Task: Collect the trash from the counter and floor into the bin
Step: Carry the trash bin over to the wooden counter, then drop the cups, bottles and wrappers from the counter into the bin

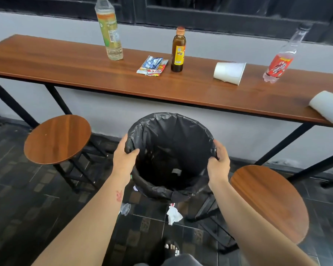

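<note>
A bin (171, 191) lined with a black bag is below the counter (75, 72), lifted between my hands. My left hand (123, 156) grips its left rim and my right hand (218, 162) grips its right rim. On the wooden counter stand a clear green-labelled bottle (110, 33), a small brown bottle (178, 51) and a red-labelled bottle (281, 62). Snack wrappers (153, 66) and a tipped white paper cup (229, 72) lie between them. On the floor lie a crumpled white tissue (173, 215) and a clear plastic cup (125, 209).
Two round wooden stools stand beside the bin, one on the left (57, 139) and one on the right (269, 200). A white rolled item (327, 106) lies at the counter's right edge. My sandalled foot (172, 248) is on the dark tiled floor.
</note>
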Available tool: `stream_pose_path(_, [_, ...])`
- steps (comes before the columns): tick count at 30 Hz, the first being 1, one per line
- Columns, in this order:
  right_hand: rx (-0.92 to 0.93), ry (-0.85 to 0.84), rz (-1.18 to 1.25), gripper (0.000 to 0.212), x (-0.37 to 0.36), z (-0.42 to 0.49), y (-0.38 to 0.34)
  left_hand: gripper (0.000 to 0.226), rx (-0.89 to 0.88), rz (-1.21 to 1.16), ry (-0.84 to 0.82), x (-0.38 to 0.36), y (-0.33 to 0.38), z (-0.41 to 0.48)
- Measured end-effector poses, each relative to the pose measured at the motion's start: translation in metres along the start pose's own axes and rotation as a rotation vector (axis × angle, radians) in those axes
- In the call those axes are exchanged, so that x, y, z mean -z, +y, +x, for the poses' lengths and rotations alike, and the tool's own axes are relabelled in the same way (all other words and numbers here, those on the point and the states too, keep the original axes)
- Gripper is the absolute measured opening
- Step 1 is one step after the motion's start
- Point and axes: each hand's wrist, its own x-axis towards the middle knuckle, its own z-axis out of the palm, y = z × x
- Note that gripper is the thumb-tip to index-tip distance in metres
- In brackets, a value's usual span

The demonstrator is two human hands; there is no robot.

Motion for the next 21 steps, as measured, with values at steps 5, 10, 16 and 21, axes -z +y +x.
stream_pose_path(5, [-0.053,0.061,-0.011,0.068,0.025,0.012,-0.003,0.074,-0.035,0.053,-0.132,-0.032,0.008,-0.005])
stream_pose_path(10, [-0.08,0.125,-0.058,0.071,0.044,0.022,0.004,0.07,-0.051,0.139,-0.218,-0.054,0.014,-0.004])
stream_pose_path(16, [-0.059,0.18,-0.089,0.073,0.06,0.033,0.006,0.074,0.011,0.116,-0.226,-0.085,0.018,0.002])
stream_pose_path(21, [-0.05,0.192,-0.157,0.069,0.082,0.05,0.0,0.076,0.078,0.105,-0.226,-0.118,0.028,-0.004])
